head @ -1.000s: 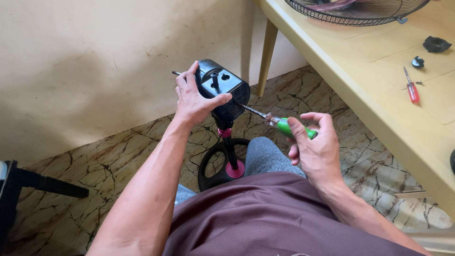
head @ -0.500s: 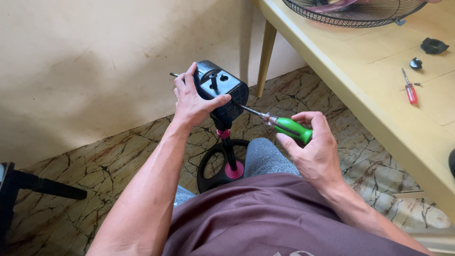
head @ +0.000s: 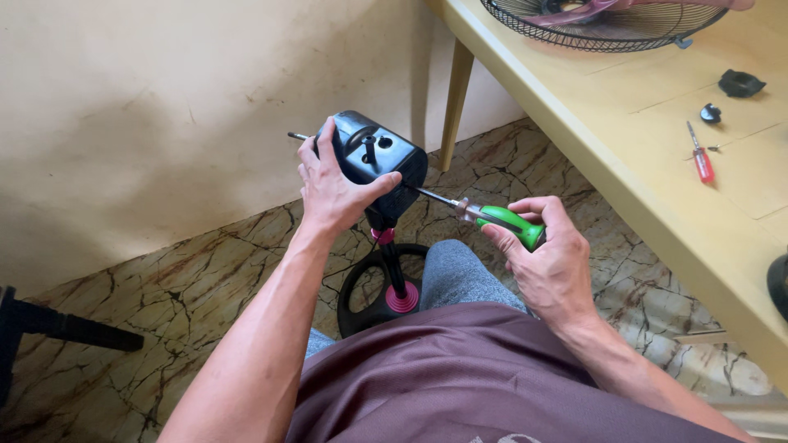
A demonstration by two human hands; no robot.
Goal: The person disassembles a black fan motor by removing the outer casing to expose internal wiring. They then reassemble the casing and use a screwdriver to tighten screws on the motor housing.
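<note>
While both hands work at knee height above the marble floor [head: 205,271], the scene reads so:

Left hand [head: 332,193]: fingers clenched round the black motor housing [head: 386,156], thumb along its near side; palm side hidden.
Motor housing: sits atop a black pole with pink collar [head: 382,236], over a round black base [head: 369,295]; base partly hidden by the knee [head: 460,275]. A thin metal shaft [head: 297,136] pokes out behind the fingers, its root hidden.
Right hand [head: 550,262]: fingers wrapped around the green-handled screwdriver [head: 484,215], most of the handle covered.
Screwdriver tip: at the housing's right side; cannot tell whether it is seated in a screw.
Table [head: 624,164]: yellow wood, cut off at right; holds a wire fan guard [head: 607,25] cut by the top edge, a red screwdriver [head: 700,156], two small black parts [head: 739,82], hard to identify.
Far left: dark object [head: 49,328], cropped, unclear.
</note>
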